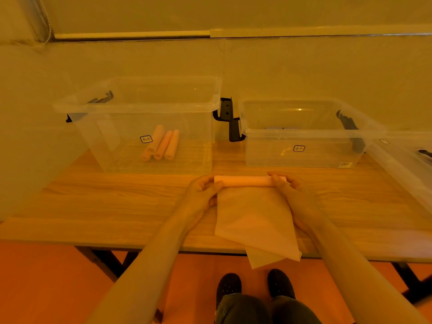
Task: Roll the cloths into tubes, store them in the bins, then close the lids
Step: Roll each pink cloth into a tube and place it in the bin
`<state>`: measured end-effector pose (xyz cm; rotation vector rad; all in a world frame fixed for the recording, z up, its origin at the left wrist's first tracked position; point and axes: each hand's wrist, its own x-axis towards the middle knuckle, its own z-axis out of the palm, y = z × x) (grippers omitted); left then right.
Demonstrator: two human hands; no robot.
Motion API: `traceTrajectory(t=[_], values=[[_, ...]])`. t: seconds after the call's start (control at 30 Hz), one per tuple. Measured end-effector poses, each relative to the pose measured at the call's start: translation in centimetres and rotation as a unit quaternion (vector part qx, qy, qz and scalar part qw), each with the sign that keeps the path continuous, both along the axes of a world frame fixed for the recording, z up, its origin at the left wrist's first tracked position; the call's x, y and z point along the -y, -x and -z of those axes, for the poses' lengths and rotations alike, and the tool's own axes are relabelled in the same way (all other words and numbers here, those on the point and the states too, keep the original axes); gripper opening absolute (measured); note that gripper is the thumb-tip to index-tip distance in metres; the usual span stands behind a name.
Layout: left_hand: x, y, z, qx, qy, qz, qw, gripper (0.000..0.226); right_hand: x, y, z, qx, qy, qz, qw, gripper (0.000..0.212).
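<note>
Cloth (254, 213) lies on the wooden worktop (117, 206), its far edge rolled into a tube, its near end hanging over the front edge. Left hand (202, 191) and right hand (288, 191) each take a curled grip on a tube end. Three rolled cloths (161, 143) rest in the left bin (145, 108); the right bin (301, 136) stands beside it.

Looks like a plain indoor room set up as a work station, not a kitchen or shop. Bare wall (327, 66) across the top of the frame with a cable conduit (131, 35) running along it. In the middle there's a wood-grain folding table (117, 206) pushed up against that wall, and clear plastic storage bins (145, 106) lined up on it. Orange floor (46, 277) at the bottom, all under dim yellowish light.
</note>
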<state>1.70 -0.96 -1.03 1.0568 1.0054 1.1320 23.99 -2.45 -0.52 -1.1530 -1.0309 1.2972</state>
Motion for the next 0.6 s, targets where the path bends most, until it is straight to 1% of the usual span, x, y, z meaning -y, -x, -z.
traceTrajectory(t=[0.07,0.2,0.33,0.47,0.6], values=[[0.17,0.0,-0.17,0.004,-0.01,0.01,1.0,0.025,0.09,-0.06,-0.01,0.015,0.003,0.0,1.0,0.02],[0.35,-0.01,-0.39,0.001,-0.003,0.009,1.0,0.031,0.42,-0.13,0.17,0.002,-0.003,-0.019,1.0,0.017],[0.4,-0.14,-0.69,0.013,0.023,-0.011,1.0,0.02,0.39,-0.06,0.01,0.009,-0.009,-0.029,1.0,0.024],[0.55,-0.1,-0.35,-0.018,-0.001,-0.03,0.999,0.018,0.54,0.12,0.13,0.003,-0.007,-0.03,1.0,0.028],[0.55,0.05,-0.34,0.007,0.008,-0.004,1.0,0.03,0.7,0.06,0.03,-0.003,-0.003,-0.008,1.0,0.022]])
